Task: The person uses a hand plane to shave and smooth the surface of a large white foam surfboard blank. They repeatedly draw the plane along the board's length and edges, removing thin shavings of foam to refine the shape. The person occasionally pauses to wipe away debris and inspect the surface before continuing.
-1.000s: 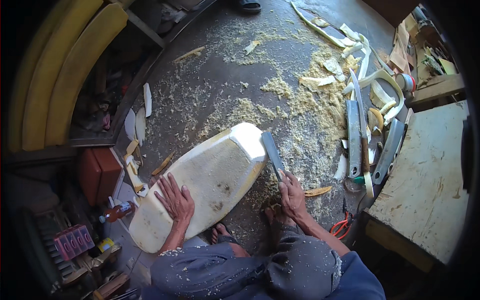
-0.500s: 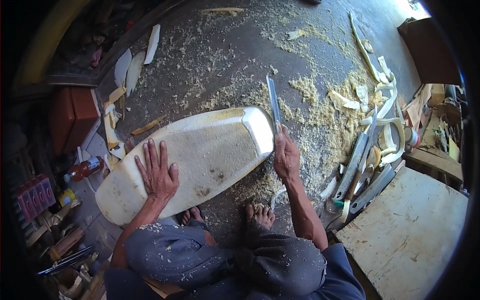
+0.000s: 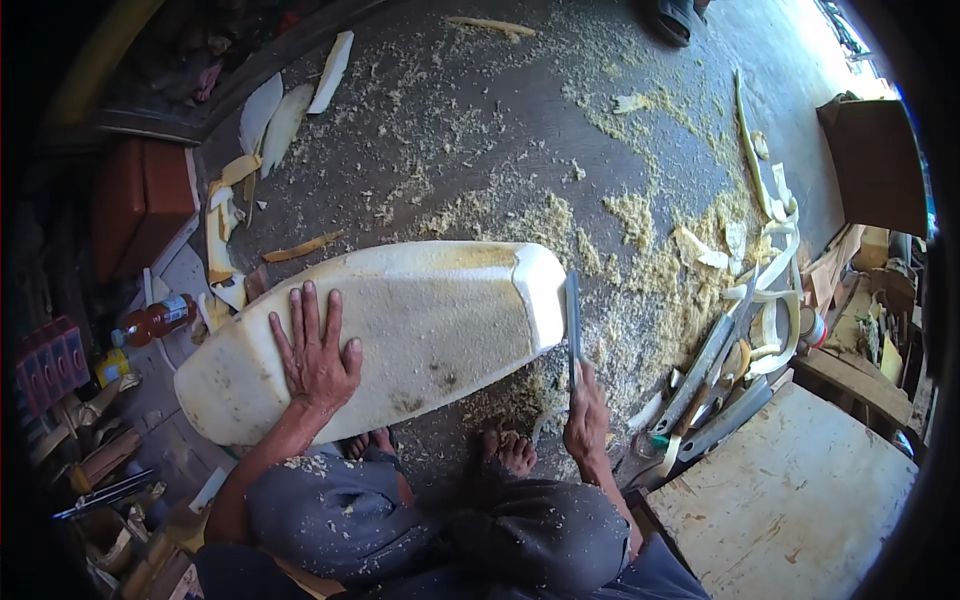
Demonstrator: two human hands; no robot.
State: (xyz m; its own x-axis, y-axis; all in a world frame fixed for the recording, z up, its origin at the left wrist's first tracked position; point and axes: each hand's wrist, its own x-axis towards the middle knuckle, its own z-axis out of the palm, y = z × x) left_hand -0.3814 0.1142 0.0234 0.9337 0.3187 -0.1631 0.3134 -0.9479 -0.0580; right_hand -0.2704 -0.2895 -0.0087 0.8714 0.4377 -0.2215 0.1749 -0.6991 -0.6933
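A long cream foam seat pad [image 3: 440, 320] with a dusty, stained upper face lies in front of me, its cut right end bright white. My left hand [image 3: 322, 360] is spread flat on its left part, pressing with open fingers. Closed around the lower end of a long, narrow metal blade [image 3: 573, 320] is my right hand [image 3: 587, 420]. The blade stands edge-on beside the white end of the foam; whether it touches is hard to tell. Its handle is hidden in my fist.
Foam crumbs [image 3: 630, 215] and offcut strips [image 3: 780, 240] litter the dark floor. Several long knives [image 3: 700, 375] lie at right by a worn board [image 3: 800, 490]. A bottle [image 3: 160, 318] and a red-brown box [image 3: 150, 210] stand at left. A person's shoe [image 3: 674, 22] shows at the top.
My right hand has drawn the blade back toward me along the foam's right end. The left hand stays on the foam. A shoe has come further into view at the top.
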